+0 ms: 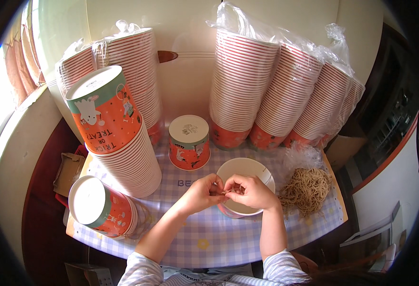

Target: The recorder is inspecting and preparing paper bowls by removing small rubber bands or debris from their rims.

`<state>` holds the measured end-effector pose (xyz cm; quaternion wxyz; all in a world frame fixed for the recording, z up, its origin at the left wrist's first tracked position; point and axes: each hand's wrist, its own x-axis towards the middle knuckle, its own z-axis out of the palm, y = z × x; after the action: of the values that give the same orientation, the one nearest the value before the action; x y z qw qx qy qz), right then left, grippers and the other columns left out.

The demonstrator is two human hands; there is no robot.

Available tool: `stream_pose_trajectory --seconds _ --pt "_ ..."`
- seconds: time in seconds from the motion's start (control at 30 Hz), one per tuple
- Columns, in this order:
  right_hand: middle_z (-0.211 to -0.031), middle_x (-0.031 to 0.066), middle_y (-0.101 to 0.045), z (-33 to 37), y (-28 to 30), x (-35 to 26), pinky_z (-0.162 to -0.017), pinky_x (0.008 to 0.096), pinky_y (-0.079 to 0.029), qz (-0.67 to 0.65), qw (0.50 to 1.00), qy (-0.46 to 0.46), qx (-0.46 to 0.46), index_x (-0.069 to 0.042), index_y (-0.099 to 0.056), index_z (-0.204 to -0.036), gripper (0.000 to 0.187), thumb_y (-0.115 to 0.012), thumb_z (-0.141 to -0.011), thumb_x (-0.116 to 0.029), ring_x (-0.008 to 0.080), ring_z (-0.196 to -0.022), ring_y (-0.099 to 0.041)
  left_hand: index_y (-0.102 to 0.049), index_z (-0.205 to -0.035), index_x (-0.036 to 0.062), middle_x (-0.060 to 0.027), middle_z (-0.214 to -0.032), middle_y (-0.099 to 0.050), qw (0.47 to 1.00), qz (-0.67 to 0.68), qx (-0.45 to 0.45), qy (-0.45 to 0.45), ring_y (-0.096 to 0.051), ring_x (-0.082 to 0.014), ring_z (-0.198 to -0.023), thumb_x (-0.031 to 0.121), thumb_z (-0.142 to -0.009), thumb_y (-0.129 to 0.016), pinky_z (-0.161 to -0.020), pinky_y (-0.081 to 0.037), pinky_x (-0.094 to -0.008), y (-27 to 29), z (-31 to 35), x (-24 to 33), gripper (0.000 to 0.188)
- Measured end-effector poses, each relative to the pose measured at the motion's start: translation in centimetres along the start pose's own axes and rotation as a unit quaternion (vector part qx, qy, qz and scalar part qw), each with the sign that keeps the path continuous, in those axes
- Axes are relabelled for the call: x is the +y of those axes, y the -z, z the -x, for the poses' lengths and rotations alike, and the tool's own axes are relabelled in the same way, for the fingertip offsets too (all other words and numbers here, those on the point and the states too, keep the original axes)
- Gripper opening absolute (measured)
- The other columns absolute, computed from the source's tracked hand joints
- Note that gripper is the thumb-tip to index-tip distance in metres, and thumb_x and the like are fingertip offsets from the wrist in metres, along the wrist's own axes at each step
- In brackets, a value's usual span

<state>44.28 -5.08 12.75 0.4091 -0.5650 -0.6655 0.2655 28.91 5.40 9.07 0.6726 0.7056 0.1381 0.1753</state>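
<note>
An open paper bucket [242, 167], white inside, stands upright in front of me. My left hand [203, 193] and my right hand [250, 191] meet over its left near rim. The fingertips of both are pinched together on a thin piece of tan cord [226, 192], mostly hidden by the fingers. A short dark strand shows at the bucket's right rim. Right of the bucket lies a tangled pile of tan cords [307, 190], partly in a clear plastic bag [300, 157]. Beyond my left hand, an orange and green patterned bucket [189, 143] stands upside down.
Leaning tall stacks of nested buckets in clear plastic [242, 81] line the back right, with more wrapped stacks [128, 71] at back left. An unwrapped upside-down stack [119, 138] and a shorter one [102, 207] stand left. A checked cloth [195, 248] covers the table.
</note>
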Motion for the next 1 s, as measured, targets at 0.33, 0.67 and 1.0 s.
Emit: stream_pose_trajectory --seconds 0.33,0.67,1.0 --pt "-0.069 -0.0007 -0.054 -0.1 -0.2 -0.5 -0.052 0.0221 -0.041 0.04 0.999 0.0 0.032 -0.002 -0.054 -0.079 0.013 -0.065 -0.07 -0.001 0.0062 -0.058 -0.049 -0.058 -0.082 -0.0002 -0.0035 -0.069 -0.062 0.994 -0.099 0.037 0.007 -0.056 -0.0057 -0.063 0.01 -0.075 -0.068 -0.056 -0.045 -0.0219 0.2 0.3 0.6 0.016" --pt "-0.07 -0.0006 -0.054 -0.1 -0.2 -0.4 -0.052 0.0219 -0.041 0.033 0.998 0.023 0.047 -0.003 -0.054 -0.077 0.013 -0.065 -0.071 0.0 0.006 -0.059 -0.049 -0.058 -0.082 -0.0007 -0.004 -0.072 -0.062 0.994 -0.101 0.027 -0.013 -0.054 -0.0055 -0.064 0.01 -0.076 -0.065 -0.057 -0.045 -0.0219 0.5 0.5 0.7 0.014" --pt "-0.069 -0.0005 -0.054 -0.1 -0.2 -0.2 -0.053 0.0215 -0.041 0.024 0.998 0.024 0.043 -0.003 -0.053 -0.078 0.013 -0.065 -0.072 0.0 0.0055 -0.06 -0.049 -0.055 -0.091 -0.0015 -0.0051 -0.077 -0.064 1.0 0.005 0.022 0.008 -0.056 -0.0058 -0.069 0.001 -0.08 -0.056 -0.06 -0.046 -0.0206 0.4 0.4 0.8 0.011"
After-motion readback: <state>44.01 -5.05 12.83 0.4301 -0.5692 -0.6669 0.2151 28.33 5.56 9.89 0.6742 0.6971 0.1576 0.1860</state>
